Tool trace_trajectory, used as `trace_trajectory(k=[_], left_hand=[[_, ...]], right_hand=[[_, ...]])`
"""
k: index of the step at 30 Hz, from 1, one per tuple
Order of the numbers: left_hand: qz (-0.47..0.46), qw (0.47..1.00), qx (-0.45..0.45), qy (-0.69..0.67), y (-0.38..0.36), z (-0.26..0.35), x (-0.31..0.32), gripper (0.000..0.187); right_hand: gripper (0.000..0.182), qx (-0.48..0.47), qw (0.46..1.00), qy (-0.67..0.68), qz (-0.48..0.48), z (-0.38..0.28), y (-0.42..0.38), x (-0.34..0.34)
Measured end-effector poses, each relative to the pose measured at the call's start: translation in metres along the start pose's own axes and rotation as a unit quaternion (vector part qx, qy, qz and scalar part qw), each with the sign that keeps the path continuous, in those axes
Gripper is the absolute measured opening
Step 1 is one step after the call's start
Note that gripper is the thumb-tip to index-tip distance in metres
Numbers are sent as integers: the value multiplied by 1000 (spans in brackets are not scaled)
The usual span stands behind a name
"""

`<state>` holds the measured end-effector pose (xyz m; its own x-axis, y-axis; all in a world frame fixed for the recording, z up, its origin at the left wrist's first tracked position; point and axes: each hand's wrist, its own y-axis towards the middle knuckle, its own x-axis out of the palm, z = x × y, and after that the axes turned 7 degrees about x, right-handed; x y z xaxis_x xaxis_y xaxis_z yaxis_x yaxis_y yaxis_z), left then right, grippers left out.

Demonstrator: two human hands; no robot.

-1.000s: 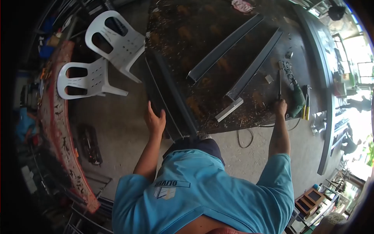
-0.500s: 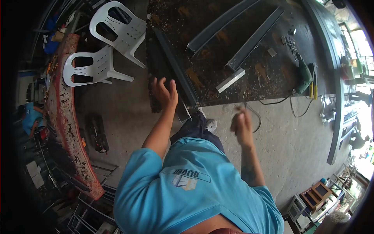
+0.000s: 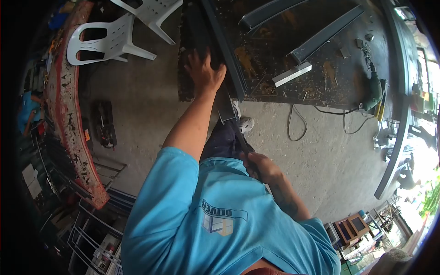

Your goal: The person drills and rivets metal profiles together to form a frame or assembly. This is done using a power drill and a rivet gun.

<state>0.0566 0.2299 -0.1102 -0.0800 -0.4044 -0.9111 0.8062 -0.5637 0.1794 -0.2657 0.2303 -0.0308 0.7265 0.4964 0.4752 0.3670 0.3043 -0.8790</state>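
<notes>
My left hand [image 3: 205,75] lies with fingers spread on a dark metal channel [image 3: 225,107], whose end juts past the table's near edge. Close to the thumb runs a second dark channel [image 3: 224,48]. In front of my waist, my right hand [image 3: 260,166] is closed around a slim dark bar-like tool [image 3: 242,140]; its tip points up toward the jutting channel end. What kind of tool it is, I cannot tell. A short silvery metal piece [image 3: 292,74] rests on the dark table [image 3: 275,94], against the end of another grey channel [image 3: 326,34].
A green power drill [image 3: 374,91] and yellow-handled pliers [image 3: 380,111] lie at the table's right, with a cord [image 3: 337,111] hanging off the edge. White plastic chairs [image 3: 107,39] stand left, beside a worn red beam [image 3: 75,128]. A long grey profile [image 3: 398,142] runs along the right.
My left hand has come down flat on the channel. My right hand has moved from beyond the table's edge to my waist, and the dark tool shows in it. The view has shifted.
</notes>
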Motion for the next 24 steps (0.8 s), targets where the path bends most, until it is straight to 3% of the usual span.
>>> trace_trajectory(k=[3,8,12,20,24], left_hand=[[10,1000,10,-18,-1,-2,1,74],[13,999,25,16,-1,-2,6,74],[14,999,30,23,-1,-4,8,73],[19,1000,24,7,-1,-4,8,73],[10,999,29,-12,3,-6,8,74]], right_hand=[[28,-5,1000,20,-21,-12,-5,33],[32,-99,984,-140,55,-7,4,54],[31,-114,963,-215,114,-15,18,63],[33,-114,959,-230,120,-25,26,75],[33,-217,936,-241,136,-13,41,71]])
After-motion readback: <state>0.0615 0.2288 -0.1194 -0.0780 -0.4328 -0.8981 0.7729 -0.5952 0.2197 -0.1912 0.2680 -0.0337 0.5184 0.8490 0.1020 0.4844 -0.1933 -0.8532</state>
